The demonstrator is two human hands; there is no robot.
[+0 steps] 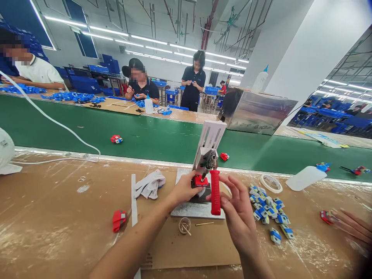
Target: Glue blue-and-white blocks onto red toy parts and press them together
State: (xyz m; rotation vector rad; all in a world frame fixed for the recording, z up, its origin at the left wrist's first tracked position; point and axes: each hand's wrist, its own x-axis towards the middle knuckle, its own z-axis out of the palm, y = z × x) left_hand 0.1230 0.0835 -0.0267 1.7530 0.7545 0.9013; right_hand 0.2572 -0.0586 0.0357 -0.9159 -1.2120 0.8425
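A small hand press (pixel 209 155) with a pale upright stands on a metal base in front of me. My left hand (pixel 186 188) pinches a small red toy-like part (pixel 200 181) beneath the press's tip, which appears to touch it. My right hand (pixel 240 211) is at the press's red lever handle (pixel 215 192), which hangs nearly upright. Its thumb lies along the near side, and a fingertip shows past the far edge. The other fingers are loosely bent. Another red part (pixel 119 221) lies on the table to the left of my forearm.
A small cup (pixel 185 225) with a stick, a white glove (pixel 150 184), a tape roll (pixel 271 183), a pile of blue-and-white parts (pixel 269 207) and a bottle (pixel 306 178) surround the press. A co-worker's hand (pixel 353 226) is at the right. Beyond runs a green conveyor (pixel 162 135) carrying red parts.
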